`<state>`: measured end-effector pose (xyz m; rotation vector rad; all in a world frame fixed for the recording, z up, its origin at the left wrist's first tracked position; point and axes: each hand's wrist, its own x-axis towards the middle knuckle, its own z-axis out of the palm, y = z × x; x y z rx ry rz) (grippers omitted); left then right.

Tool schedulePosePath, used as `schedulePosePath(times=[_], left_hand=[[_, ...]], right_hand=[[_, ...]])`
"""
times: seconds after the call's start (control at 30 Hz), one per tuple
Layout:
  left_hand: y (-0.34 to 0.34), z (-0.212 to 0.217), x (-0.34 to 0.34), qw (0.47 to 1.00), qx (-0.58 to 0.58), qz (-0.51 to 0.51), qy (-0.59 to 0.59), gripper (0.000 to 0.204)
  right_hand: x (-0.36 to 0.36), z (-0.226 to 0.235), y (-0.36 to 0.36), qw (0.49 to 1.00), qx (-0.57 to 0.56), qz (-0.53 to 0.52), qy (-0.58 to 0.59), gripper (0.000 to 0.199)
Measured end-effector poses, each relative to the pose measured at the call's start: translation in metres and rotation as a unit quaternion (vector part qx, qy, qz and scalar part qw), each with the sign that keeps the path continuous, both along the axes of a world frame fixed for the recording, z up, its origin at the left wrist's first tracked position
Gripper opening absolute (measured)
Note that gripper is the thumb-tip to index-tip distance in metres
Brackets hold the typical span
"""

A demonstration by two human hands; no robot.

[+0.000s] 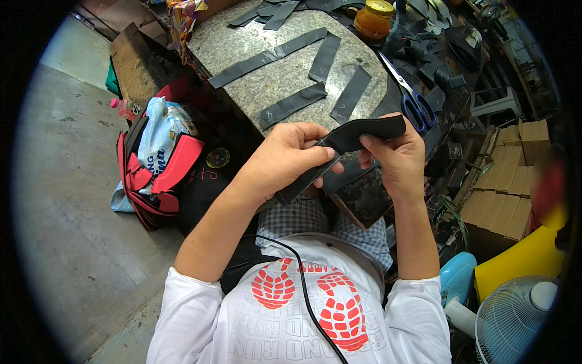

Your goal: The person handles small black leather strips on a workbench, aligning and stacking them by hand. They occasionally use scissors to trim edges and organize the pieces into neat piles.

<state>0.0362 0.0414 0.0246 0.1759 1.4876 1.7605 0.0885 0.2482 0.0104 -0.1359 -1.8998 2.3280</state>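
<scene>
Hands (291, 159) (394, 155) both gripping black strip (357, 133), strip-strewn stone slab (242, 42), concrete floor (66, 200)

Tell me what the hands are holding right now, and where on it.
Both hold one black strip: the left hand pinches its middle, the right hand grips its upper end.

— What carries the work? A speckled stone slab (273, 73).

— And on it? Five dark strips (291, 104) lying flat, blue-handled scissors (409, 91), and an amber jar (373, 18) at the far edge.
</scene>
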Motion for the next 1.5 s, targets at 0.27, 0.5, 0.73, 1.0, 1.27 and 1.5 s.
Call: schedulePosePath(times=[0.27,0.5,0.73,1.0,1.27,1.5], left_hand=[[0.000,0.002,0.001,1.000,-0.002,-0.003,0.012,0.024],[0.000,0.002,0.004,1.000,0.001,0.010,0.028,0.024],[0.011,-0.011,0.022,0.986,-0.004,0.067,0.154,0.018],[0.011,-0.010,0.021,0.967,-0.042,-0.027,0.250,0.018],[0.053,-0.007,-0.032,0.624,-0.352,0.062,0.695,0.017],[0.078,-0.021,-0.045,0.605,-0.369,0.061,0.703,0.018]], right_hand=[[0.001,0.000,-0.001,1.000,0.008,0.003,0.001,0.019],[0.003,-0.001,-0.001,1.000,0.017,0.000,0.000,0.021],[0.019,0.000,-0.011,0.994,-0.039,0.048,-0.096,0.048],[0.047,-0.005,-0.009,0.994,-0.093,-0.009,-0.054,0.026],[0.086,0.006,0.013,0.995,-0.096,0.024,-0.016,0.012],[0.098,0.006,0.007,0.991,0.071,0.109,0.033,0.017]])
